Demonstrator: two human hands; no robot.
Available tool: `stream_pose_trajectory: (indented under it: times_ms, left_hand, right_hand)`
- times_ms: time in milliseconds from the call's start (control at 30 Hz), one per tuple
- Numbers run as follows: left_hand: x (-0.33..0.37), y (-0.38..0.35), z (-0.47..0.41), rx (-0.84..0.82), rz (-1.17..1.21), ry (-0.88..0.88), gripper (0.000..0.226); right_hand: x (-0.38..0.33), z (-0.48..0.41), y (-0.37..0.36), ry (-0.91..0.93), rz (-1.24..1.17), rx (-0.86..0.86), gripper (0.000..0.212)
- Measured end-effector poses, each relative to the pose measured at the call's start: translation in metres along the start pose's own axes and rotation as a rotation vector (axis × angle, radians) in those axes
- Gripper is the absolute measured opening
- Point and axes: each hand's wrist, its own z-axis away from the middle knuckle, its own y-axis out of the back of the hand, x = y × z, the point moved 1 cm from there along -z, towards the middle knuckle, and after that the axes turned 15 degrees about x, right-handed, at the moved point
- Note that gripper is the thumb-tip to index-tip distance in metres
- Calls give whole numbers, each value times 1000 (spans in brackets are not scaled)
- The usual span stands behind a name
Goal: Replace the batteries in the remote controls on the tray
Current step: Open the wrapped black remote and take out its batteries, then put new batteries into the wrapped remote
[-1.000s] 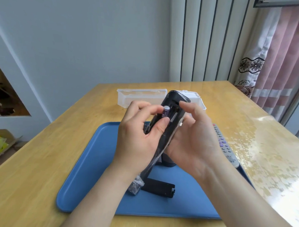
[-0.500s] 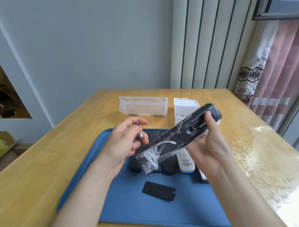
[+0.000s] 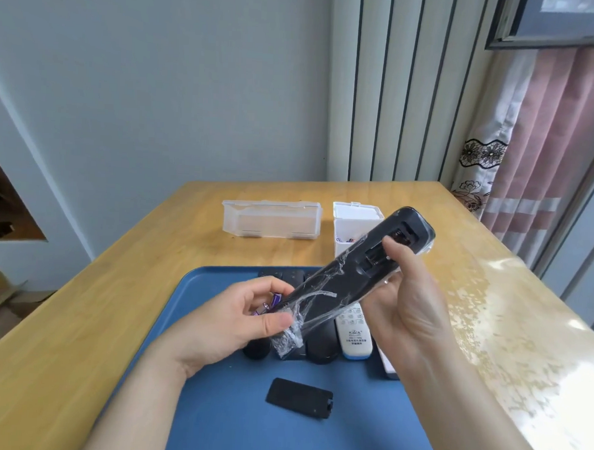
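View from the head camera. Near the centre of the frame we see the right hand (image 3: 407, 308) gripping a black remote (image 3: 340, 281) wrapped in clear film. The fingers curl under it, and the thumb lies across its back at the open battery compartment (image 3: 395, 244). The remote is held in the air above the tray (image 3: 212, 408), back side up. It is tilted, with the compartment end toward the upper right and the loosely filmed end toward the lower left.

The left hand (image 3: 237, 321), left of centre, has its fingers curled round small purple batteries (image 3: 273, 303), and its thumb lies just beside the lower end of the remote. We cannot tell whether the thumb touches the film.

The blue tray lies on the wooden bench (image 3: 80, 317) and fills the lower middle of the frame. On it, below the hands, a black battery cover (image 3: 298, 397) lies flat and apart from the other things. Behind the held remote, several dark remotes (image 3: 321, 348) and a white remote (image 3: 353, 336) lie side by side on the tray. The hands partly hide them.

Beyond the tray, toward the upper middle, a clear plastic box (image 3: 272, 220) stands on the bench. Just to its right stands an open white box (image 3: 353, 220), and a few batteries show inside it. A pink curtain (image 3: 546, 167) hangs at the upper right.
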Motion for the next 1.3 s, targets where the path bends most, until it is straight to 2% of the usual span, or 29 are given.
stream_pose_trajectory:
  times_ms: [133,267,367,400,467,500,533,633,733,833,933,1000,1100,1200,1300]
  left_hand:
    - [-3,-1,-3,46,61,-28,20]
    - [-6,4,-9,144,202,-59,23]
    - [-4,10,-12,234,383,-79,28]
    - [-4,11,-14,266,427,-75,28]
    - [-4,13,-20,330,477,-50,26]
    - [-4,14,-24,363,505,-32,24]
    - [-3,14,-28,398,536,-17,23]
    - [11,9,-45,480,566,-34,18]
    - [26,-10,-69,532,497,-144,19]
    - [30,-27,-93,647,451,-169,24]
    - [29,-34,-118,762,379,-161,22]
    - [30,-44,-133,701,224,-190,18]
    - [41,-71,-149,482,-71,-268,20]
    - [54,-100,-162,321,-331,-364,23]
    - [54,-119,-177,177,-556,-397,29]
  right_hand:
    - [-3,8,-4,72,110,0,24]
    - [-7,10,-3,220,348,64,30]
    - [-18,8,3,345,487,126,62]
    - [-23,8,5,361,542,122,63]
    - [-33,3,9,292,685,49,40]
    - [-36,0,12,210,764,15,26]
    - [-38,-3,16,111,843,-26,20]
    - [-37,-6,25,-191,976,-264,27]
    - [-29,-3,26,-382,934,-465,41]
    - [-30,-3,18,-329,926,-414,35]
    - [-46,-8,20,-229,921,-159,33]
    - [-61,-12,22,-215,827,-64,37]
    - [-79,-25,20,-144,589,77,33]
    - [-82,-38,13,43,583,131,23]
    - [-78,-47,11,141,671,191,16]
